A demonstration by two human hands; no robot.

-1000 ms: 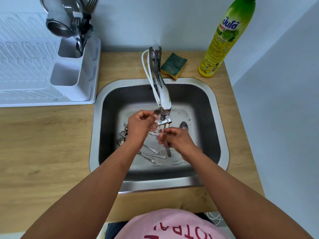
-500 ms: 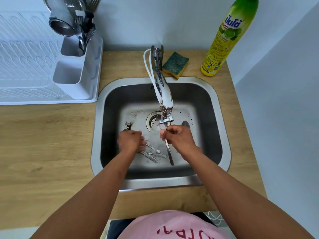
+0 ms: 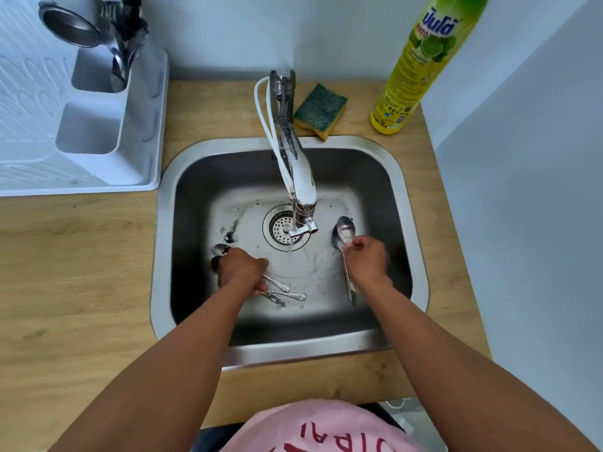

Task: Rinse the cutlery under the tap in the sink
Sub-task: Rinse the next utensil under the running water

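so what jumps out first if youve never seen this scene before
Two bare arms reach into the steel sink at centre: the right hand holds a large spoon to the right of the running tap, while the left hand grips a bunch of cutlery on the sink floor. Next, the bright yellow-green dish soap bottle stands at the back right, beside a green sponge.

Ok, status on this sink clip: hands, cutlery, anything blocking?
Right hand shut on spoon, beside the stream. Left hand gripping cutlery bundle on sink floor. Tap running. Nothing blocking.
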